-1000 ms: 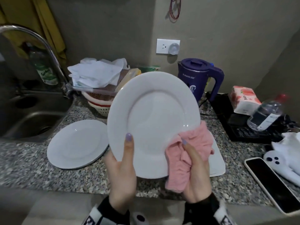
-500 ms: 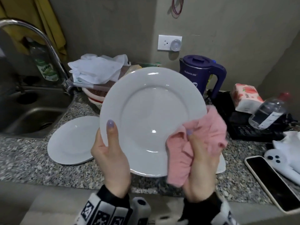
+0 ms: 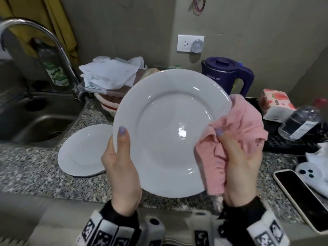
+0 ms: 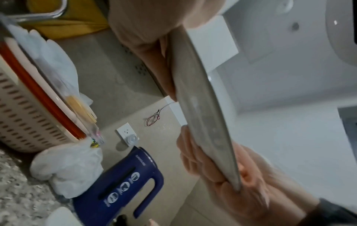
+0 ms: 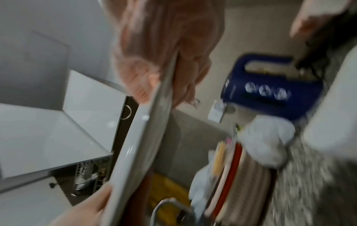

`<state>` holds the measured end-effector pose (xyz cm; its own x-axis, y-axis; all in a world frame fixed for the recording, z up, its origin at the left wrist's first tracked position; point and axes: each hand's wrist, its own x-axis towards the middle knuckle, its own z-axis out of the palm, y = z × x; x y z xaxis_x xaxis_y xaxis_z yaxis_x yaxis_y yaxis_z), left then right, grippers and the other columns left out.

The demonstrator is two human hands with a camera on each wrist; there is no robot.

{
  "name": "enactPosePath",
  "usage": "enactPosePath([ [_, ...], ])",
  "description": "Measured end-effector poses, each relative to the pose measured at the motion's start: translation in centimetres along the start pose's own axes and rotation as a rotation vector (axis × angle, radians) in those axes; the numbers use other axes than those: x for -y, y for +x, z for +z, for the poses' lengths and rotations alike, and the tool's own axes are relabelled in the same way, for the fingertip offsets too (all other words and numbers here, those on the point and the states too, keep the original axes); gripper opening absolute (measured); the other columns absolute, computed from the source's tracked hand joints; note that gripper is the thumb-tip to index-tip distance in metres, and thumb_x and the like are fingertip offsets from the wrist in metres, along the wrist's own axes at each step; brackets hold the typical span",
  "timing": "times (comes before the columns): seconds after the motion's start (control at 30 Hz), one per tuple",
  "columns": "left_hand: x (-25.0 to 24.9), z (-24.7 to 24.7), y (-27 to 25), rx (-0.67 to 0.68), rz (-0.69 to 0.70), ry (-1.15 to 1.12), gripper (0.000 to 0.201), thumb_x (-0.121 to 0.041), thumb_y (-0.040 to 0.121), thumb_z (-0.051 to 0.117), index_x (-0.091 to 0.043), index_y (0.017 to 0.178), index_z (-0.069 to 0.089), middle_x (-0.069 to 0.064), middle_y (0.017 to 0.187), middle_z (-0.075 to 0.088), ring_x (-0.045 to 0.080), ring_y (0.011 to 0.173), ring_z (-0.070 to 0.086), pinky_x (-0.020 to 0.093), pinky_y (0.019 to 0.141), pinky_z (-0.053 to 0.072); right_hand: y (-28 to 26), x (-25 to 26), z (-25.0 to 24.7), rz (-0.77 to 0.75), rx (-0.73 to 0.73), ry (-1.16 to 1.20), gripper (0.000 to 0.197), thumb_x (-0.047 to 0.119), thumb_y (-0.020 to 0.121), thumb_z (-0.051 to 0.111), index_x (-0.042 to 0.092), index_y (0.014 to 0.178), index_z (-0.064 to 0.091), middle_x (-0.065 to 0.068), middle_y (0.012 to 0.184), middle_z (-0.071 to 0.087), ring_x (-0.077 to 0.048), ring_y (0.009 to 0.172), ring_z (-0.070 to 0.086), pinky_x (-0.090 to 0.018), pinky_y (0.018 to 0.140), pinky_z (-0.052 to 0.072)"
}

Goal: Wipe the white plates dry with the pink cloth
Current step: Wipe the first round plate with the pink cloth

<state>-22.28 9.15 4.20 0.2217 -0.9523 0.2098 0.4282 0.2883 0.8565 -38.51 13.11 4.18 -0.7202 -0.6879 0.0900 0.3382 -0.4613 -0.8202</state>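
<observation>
Both grips are clamped: left hand [image 3: 122, 167] pinches the white plate [image 3: 168, 125] rim, right hand [image 3: 241, 167] presses pink cloth [image 3: 239, 121] there. Seemingly thumb-held, it could slip onto the surface [image 3: 35, 171] below.

L hand [image 3: 122, 167] grips plate [image 3: 165, 121], R hand [image 3: 239, 167] w/ cloth [image 3: 245, 121]

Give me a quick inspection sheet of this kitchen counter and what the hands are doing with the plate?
Surface: speckled granite counter, sink at left.
Job's things: held white plate tilted up; pink cloth wrapped over its right rim; second white plate flat on the counter.
Clutter: purple kettle, tissue pack, water bottle, phone, basket under white bags.
Grippers: left hand grips the plate's left rim; right hand pinches the cloth on the plate.
Cables: nothing seen clearly.
Surroundings: wall socket, faucet.
</observation>
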Motion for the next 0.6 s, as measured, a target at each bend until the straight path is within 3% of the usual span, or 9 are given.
enactPosePath([
  [0.07, 0.5, 0.8, -0.6, -0.091, 0.017, -0.056, 0.025, -0.026, 0.100, 0.043, -0.026, 0.116, 0.062, -0.013, 0.113, 0.072, 0.009, 0.110, 0.066, 0.023, 0.087, 0.053, -2.5, -1.3, 0.7, 0.086, -0.123, 0.011, 0.077, 0.017, 0.069, 0.080, 0.011, 0.136, 0.042, -0.009, 0.120, 0.066, -0.023, 0.110, 0.064, -0.037, 0.093, 0.053],
  [0.17, 0.8, 1.2, -0.5, -0.155, 0.043, -0.064, 0.025, -0.022, 0.102, 0.042, -0.026, 0.116, 0.061, -0.012, 0.115, 0.071, 0.010, 0.112, 0.065, 0.025, 0.090, 0.053, -5.5, -4.0, 0.5, 0.333, -0.209, -0.021, 0.126, 0.046, 0.038, 0.092, 0.020, 0.146, 0.031, -0.005, 0.130, 0.059, -0.024, 0.114, 0.061, -0.050, 0.101, 0.046],
  [0.2, 0.9, 1.2, -0.2, -0.141, 0.034, -0.055, 0.026, -0.023, 0.102, 0.041, -0.024, 0.119, 0.060, -0.009, 0.118, 0.070, 0.012, 0.114, 0.064, 0.029, 0.094, 0.052, -5.4, -4.3, -0.1, 0.321, -0.163, -0.039, 0.124, 0.048, 0.039, 0.092, 0.017, 0.145, 0.035, -0.006, 0.130, 0.060, -0.025, 0.115, 0.061, -0.052, 0.102, 0.045],
  [0.27, 1.0, 0.5, 0.4, -0.133, -0.003, -0.041, 0.030, -0.025, 0.102, 0.041, -0.020, 0.126, 0.058, -0.003, 0.124, 0.068, 0.016, 0.116, 0.063, 0.035, 0.098, 0.051, -4.6, -3.6, -0.8, 0.229, 0.059, -0.175, 0.092, 0.041, 0.062, 0.086, 0.006, 0.135, 0.044, -0.010, 0.123, 0.065, -0.026, 0.114, 0.062, -0.051, 0.099, 0.048],
  [0.37, 0.6, -0.6, 1.6, -0.188, 0.001, -0.045, 0.027, -0.024, 0.103, 0.043, -0.022, 0.124, 0.060, -0.004, 0.121, 0.069, 0.015, 0.112, 0.065, 0.030, 0.091, 0.054, -2.6, -1.3, -2.5, 0.058, 0.312, -0.591, 0.043, 0.018, 0.080, 0.074, 0.019, 0.116, 0.050, 0.009, 0.095, 0.071, -0.003, 0.091, 0.067, -0.016, 0.079, 0.053],
  [0.4, 0.5, -1.0, 2.0, -0.193, 0.019, -0.037, 0.025, -0.024, 0.103, 0.043, -0.023, 0.121, 0.061, -0.006, 0.119, 0.070, 0.014, 0.110, 0.066, 0.027, 0.088, 0.054, -2.0, -0.3, -2.9, -0.014, 0.357, -0.716, 0.042, 0.012, 0.080, 0.072, 0.027, 0.112, 0.049, 0.015, 0.090, 0.069, 0.004, 0.083, 0.065, -0.009, 0.072, 0.049],
  [0.47, 0.5, -1.6, 2.6, -0.184, 0.035, -0.002, 0.022, -0.024, 0.102, 0.044, -0.026, 0.114, 0.062, -0.012, 0.113, 0.071, 0.011, 0.106, 0.068, 0.023, 0.082, 0.055, -1.1, 1.9, -2.9, -0.119, 0.370, -0.751, 0.045, 0.006, 0.078, 0.073, 0.026, 0.112, 0.052, 0.017, 0.092, 0.068, 0.005, 0.082, 0.064, -0.012, 0.074, 0.050],
  [0.53, 0.7, -1.9, 2.7, -0.163, 0.027, 0.033, 0.021, -0.023, 0.102, 0.044, -0.026, 0.113, 0.063, -0.013, 0.111, 0.072, 0.011, 0.105, 0.068, 0.022, 0.082, 0.055, 0.1, 3.4, -2.1, -0.194, 0.384, -0.707, 0.049, 0.016, 0.075, 0.081, 0.019, 0.117, 0.056, 0.009, 0.103, 0.067, -0.002, 0.097, 0.063, -0.019, 0.088, 0.050],
  [0.6, 1.0, -1.7, 2.2, -0.123, -0.004, 0.057, 0.022, -0.023, 0.102, 0.045, -0.024, 0.114, 0.063, -0.009, 0.112, 0.072, 0.011, 0.107, 0.067, 0.024, 0.086, 0.055, 1.2, 3.7, 0.0, -0.286, 0.476, -0.875, 0.061, 0.035, 0.075, 0.079, 0.033, 0.128, 0.050, 0.005, 0.127, 0.047, 0.007, 0.117, 0.045, -0.015, 0.104, 0.035],
])
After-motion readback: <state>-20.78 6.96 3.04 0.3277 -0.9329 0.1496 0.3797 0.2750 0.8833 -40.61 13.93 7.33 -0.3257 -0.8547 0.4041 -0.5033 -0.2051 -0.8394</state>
